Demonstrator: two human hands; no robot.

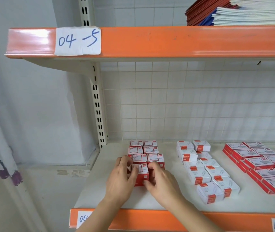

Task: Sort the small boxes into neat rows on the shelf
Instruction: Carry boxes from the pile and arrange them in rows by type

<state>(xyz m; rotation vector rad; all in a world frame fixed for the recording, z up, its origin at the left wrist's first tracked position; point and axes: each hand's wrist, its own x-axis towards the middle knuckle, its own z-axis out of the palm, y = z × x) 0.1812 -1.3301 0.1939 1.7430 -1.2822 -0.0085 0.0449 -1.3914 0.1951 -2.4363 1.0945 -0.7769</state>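
Head view, looking down onto a white shelf with an orange front lip.

Left hand and right hand both on one small red-and-white box, the nearest of a block at the shelf's left end. Left fingers curl over the box's left and top edge; right fingers curl against its right side, thumb low on the front face. Both hands grip it. Box sits on the shelf, front of the left column, touching the boxes behind.

Block of red boxes: two columns, running back toward the wire-grid back panel. Rows look square and tight.

To the right, apart from that block: white boxes with red corners, two rough columns, several twisted out of line, the back ones stacked unevenly. Further right, flat red-edged boxes in stacked rows, running out of frame.

Upper shelf orange-fronted, paper label handwritten "04-5". Notebooks piled on top of it, red and blue covers. Slotted upright at the left of the bay. Partial labels on the lower lip, cut off.
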